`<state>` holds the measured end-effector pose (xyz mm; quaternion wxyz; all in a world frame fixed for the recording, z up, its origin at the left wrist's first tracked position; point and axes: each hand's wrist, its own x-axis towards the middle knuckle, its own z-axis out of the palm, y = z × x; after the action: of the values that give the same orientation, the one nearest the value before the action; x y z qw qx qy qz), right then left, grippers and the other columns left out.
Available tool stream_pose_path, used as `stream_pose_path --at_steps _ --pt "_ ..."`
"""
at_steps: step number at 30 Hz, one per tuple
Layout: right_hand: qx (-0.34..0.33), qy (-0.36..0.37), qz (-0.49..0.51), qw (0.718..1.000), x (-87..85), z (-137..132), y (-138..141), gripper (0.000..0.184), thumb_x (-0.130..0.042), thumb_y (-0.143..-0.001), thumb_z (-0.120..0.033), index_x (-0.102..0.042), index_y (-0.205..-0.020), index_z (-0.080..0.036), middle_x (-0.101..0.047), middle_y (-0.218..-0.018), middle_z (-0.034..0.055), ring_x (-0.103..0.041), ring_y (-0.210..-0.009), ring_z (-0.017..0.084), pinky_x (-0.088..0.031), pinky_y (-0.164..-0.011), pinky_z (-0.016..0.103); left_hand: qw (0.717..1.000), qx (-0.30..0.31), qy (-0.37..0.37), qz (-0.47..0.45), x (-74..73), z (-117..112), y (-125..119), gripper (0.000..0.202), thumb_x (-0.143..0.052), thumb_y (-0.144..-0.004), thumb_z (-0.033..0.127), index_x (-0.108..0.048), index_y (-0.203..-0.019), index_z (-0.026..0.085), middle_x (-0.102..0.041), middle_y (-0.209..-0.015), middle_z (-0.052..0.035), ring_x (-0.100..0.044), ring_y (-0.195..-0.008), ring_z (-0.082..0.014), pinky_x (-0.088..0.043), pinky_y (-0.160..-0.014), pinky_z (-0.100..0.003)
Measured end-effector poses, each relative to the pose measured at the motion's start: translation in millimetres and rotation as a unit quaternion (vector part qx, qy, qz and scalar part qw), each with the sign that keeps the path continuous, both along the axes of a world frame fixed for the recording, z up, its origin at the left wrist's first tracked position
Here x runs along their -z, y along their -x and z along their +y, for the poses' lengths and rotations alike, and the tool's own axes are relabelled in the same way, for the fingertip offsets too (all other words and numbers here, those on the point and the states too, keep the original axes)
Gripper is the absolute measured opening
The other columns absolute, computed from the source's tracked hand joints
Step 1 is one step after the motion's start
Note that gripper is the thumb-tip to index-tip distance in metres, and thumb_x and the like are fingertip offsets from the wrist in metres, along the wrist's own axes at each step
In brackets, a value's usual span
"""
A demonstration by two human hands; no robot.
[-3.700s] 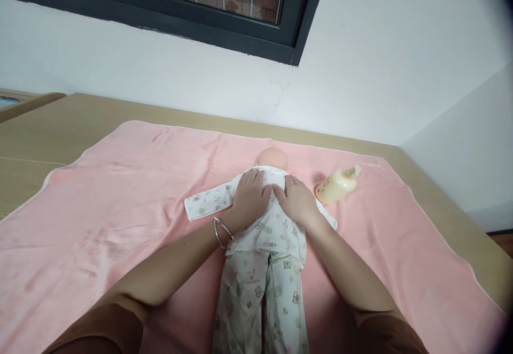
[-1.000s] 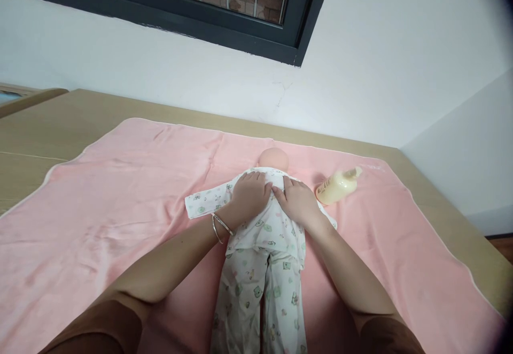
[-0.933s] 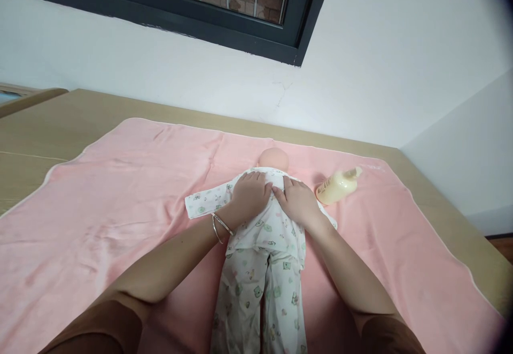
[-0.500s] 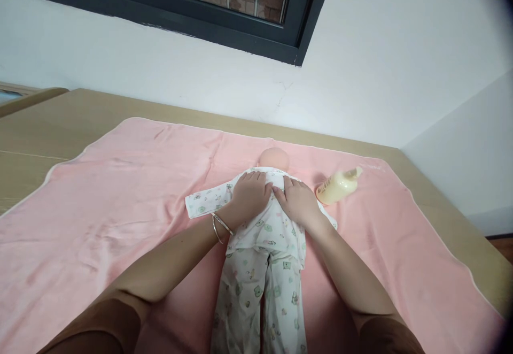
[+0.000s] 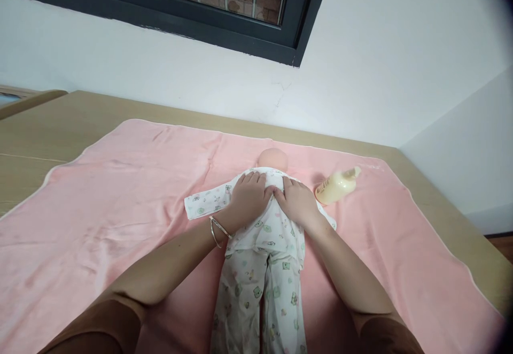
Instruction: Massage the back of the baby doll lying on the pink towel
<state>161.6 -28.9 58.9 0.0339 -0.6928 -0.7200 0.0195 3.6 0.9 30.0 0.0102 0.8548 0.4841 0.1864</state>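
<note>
A baby doll lies on the pink blanket (image 5: 132, 183), its bald head (image 5: 273, 158) pointing away from me. It wears a white printed long-sleeved top (image 5: 264, 233) and matching trousers (image 5: 240, 295). My left hand (image 5: 251, 194) rests flat on the left side of the doll's upper body, with a bangle (image 5: 218, 231) around the wrist. On the right side of it lies my right hand (image 5: 297, 200), also flat. The thumbs meet or nearly meet at the middle. One sleeve (image 5: 206, 201) stretches out to the left; the other is mostly hidden by my right hand and forearm.
A pale yellow pump bottle (image 5: 337, 185) is on the blanket just right of the doll's shoulder. Beneath the blanket is a wooden tabletop (image 5: 104, 105), bordered at the back by a white wall (image 5: 224, 86) with a dark-framed window (image 5: 240, 38).
Both hands stay on the doll's upper body, and the thumbs look slightly closer together. The whole view has shifted a little; doll and bottle keep their places.
</note>
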Motion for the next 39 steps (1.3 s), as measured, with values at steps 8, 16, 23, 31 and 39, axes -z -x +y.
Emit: stream_pose_path --at_steps 8,16,23,31,39 --pt "-0.007 0.032 0.019 0.999 -8.9 -22 10 0.057 -0.026 -0.108 -0.04 -0.047 -0.149 -0.006 -0.05 -0.156 0.0217 -0.039 -0.149 0.035 -0.024 -0.122 0.054 0.995 0.005 0.042 0.087 -15.8 -25 0 0.053 -0.04 -0.105 0.027 -0.046 -0.152 0.003 -0.05 -0.155 -0.0253 -0.047 -0.145 -0.0373 -0.04 -0.117 -0.051" --pt "-0.001 0.019 0.013 1.0 -3.6 -18 11 0.058 -0.023 -0.109 -0.04 -0.044 -0.152 -0.007 -0.048 -0.159 0.0204 -0.039 -0.151 0.033 -0.019 -0.125 0.057 0.994 0.026 0.073 0.075 -21.2 -20 2 0.054 -0.04 -0.105 0.029 -0.045 -0.153 0.005 -0.047 -0.159 -0.0231 -0.042 -0.15 -0.0351 -0.037 -0.121 -0.051" --pt "0.007 0.018 0.009 1.0 8.2 -8 6 0.061 -0.022 -0.109 -0.04 -0.038 -0.157 -0.005 -0.042 -0.163 0.0213 -0.033 -0.154 0.034 -0.018 -0.125 0.056 0.996 0.019 0.069 0.051 -15.4 -17 -1 0.054 -0.035 -0.106 0.029 -0.043 -0.153 0.004 -0.045 -0.16 -0.0226 -0.04 -0.151 -0.0359 -0.034 -0.122 -0.053" --pt "0.009 0.055 0.027 0.998 3.2 -10 6 0.064 -0.02 -0.109 -0.041 -0.03 -0.16 -0.004 -0.033 -0.167 0.021 -0.025 -0.158 0.033 -0.017 -0.126 0.056 0.998 0.017 0.049 0.039 -10.6 -16 -1 0.053 -0.032 -0.106 0.03 -0.045 -0.151 0.005 -0.047 -0.158 -0.0218 -0.042 -0.149 -0.0352 -0.035 -0.121 -0.054" --pt "0.017 0.066 0.029 0.997 3.8 -10 7 0.065 -0.017 -0.109 -0.041 -0.027 -0.162 -0.005 -0.029 -0.169 0.0196 -0.022 -0.159 0.032 -0.016 -0.126 0.057 0.999 0.007 0.034 0.032 -4.1 -15 -3 0.053 -0.034 -0.105 0.029 -0.046 -0.151 0.007 -0.049 -0.157 -0.0215 -0.043 -0.147 -0.0351 -0.035 -0.12 -0.054"
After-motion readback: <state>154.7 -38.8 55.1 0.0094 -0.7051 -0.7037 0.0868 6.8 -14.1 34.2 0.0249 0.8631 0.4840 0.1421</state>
